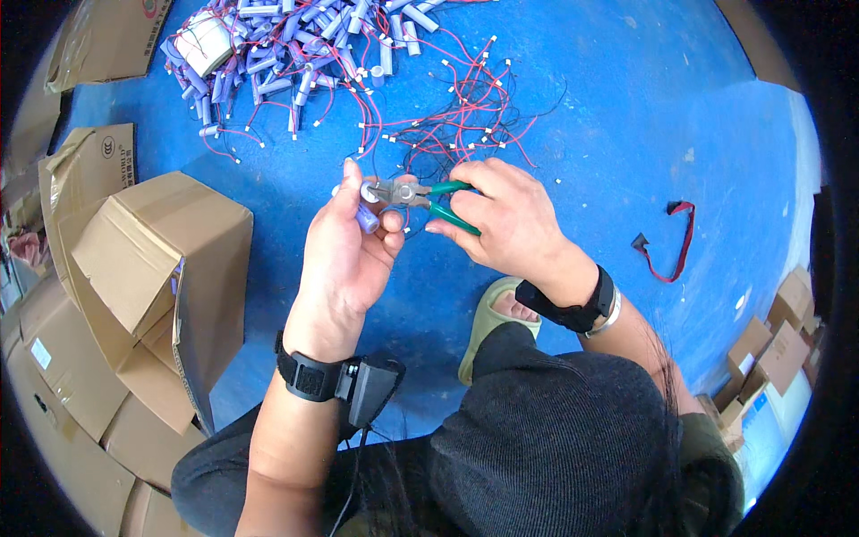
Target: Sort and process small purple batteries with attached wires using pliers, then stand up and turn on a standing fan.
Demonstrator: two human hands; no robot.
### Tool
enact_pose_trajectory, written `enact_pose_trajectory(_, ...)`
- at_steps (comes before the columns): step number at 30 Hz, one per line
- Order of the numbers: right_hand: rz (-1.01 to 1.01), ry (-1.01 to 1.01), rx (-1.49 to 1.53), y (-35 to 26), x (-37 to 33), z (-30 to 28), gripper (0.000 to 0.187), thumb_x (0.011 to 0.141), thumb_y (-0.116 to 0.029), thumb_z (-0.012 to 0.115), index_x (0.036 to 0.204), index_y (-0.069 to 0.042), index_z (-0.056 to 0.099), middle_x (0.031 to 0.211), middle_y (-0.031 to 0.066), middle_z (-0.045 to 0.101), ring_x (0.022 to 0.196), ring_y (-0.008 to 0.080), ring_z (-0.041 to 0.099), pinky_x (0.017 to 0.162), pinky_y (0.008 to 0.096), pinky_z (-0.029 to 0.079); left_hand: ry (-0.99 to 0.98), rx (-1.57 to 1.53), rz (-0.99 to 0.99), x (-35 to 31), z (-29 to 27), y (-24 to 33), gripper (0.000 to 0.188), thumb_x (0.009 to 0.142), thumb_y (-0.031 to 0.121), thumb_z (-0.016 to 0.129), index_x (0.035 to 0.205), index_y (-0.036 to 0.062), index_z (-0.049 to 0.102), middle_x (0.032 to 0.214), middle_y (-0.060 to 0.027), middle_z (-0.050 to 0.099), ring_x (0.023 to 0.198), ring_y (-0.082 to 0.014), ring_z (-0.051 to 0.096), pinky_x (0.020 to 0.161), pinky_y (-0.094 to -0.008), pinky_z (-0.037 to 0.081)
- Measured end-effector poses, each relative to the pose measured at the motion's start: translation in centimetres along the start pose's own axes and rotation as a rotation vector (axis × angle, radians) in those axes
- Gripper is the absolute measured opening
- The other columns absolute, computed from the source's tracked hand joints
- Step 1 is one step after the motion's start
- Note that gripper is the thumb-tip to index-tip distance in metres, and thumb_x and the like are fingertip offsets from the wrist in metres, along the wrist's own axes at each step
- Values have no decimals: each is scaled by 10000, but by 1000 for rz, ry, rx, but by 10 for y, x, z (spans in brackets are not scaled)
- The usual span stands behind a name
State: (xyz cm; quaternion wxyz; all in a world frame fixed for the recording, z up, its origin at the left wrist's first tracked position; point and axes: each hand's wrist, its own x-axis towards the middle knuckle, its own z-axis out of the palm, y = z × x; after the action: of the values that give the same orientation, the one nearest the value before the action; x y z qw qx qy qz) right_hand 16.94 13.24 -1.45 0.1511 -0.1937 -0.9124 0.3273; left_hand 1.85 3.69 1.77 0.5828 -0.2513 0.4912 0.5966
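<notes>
My left hand (351,246) is closed around a purple cylindrical battery cell (367,218), its whitish end facing up between thumb and fingers. In my right hand (512,217) are wire cutters with green handles (455,217). The cutters' metal jaws (391,191) meet the whitish end of the cell; whether they grip a wire there is too small to tell. Just beyond both hands lies a tangle of red and black wires (465,107) with small white connectors. Farther left is a heap of purple cells (304,45) with wires attached.
A whitish block (204,42) sits among the heaped cells. An opened cardboard box (210,242) stands at my left, with more cartons (67,349) behind it. A dark red strap (685,242) lies on the blue floor (626,134) at right. Small boxes (778,349) stand at the far right.
</notes>
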Motion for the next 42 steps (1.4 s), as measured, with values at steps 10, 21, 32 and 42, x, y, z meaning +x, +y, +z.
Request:
enact_pose_trajectory(10, 211, -165, 140, -3, 1, -2, 283, 699, -303, 707, 685, -55, 571, 821, 69, 555, 680, 252, 572, 547, 359, 462, 111, 1347, 777, 6, -22, -5, 348, 919, 319, 490, 981, -10, 583, 694, -44, 598, 525, -55, 485, 481, -201, 394)
enact_pose_trajectory(21, 172, -286, -272, 38, -7, -30, 235, 719, -317, 668, 737, -92, 605, 836, 60, 542, 776, 265, 562, 630, 375, 471, 27, 643, 327, 38, -18, 7, 168, 900, 199, 528, 983, 54, 504, 931, -75, 573, 773, -163, 570, 681, -307, 488)
enact_pose_trajectory(32, 345, -338, -50, 31, -43, -35, 248, 729, -314, 666, 775, -72, 640, 881, 91, 546, 833, 291, 536, 737, 399, 432, 121, 1729, 1162, 137, 18, 25, 205, 765, 151, 628, 948, 59, 610, 933, -169, 609, 854, -352, 586, 727, -404, 470)
enact_pose_trajectory(42, 362, -148, 76, 41, -26, -27, 256, 733, -303, 669, 747, -51, 624, 875, 107, 553, 822, 302, 542, 714, 399, 436, 139, 1933, 1073, 150, 19, 26, 247, 754, 154, 633, 941, -2, 592, 937, -215, 600, 866, -370, 586, 750, -426, 470)
